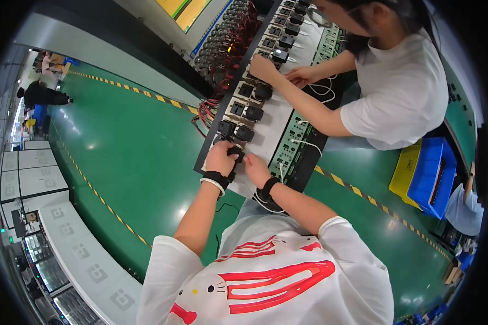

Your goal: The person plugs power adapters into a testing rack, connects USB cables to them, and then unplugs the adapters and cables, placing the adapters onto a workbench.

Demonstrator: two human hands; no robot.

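At the near end of a long test bench, my left hand (220, 158) is closed around a black power adapter (235, 153). My right hand (256, 169) is pinched close beside that adapter; what its fingers hold is too small to make out. A thin white cable (262, 204) loops below my right wrist. Just beyond my hands, another black adapter (244, 133) sits on the row of sockets, and a black socket (226, 128) lies to its left.
Further up the bench, a co-worker (398, 86) in a white shirt works with both hands at the same row. Green circuit boards (288, 146) with white cables line the bench's right side. Red wiring (207, 112) hangs at its left. Blue (432, 176) and yellow (404, 176) bins stand at right.
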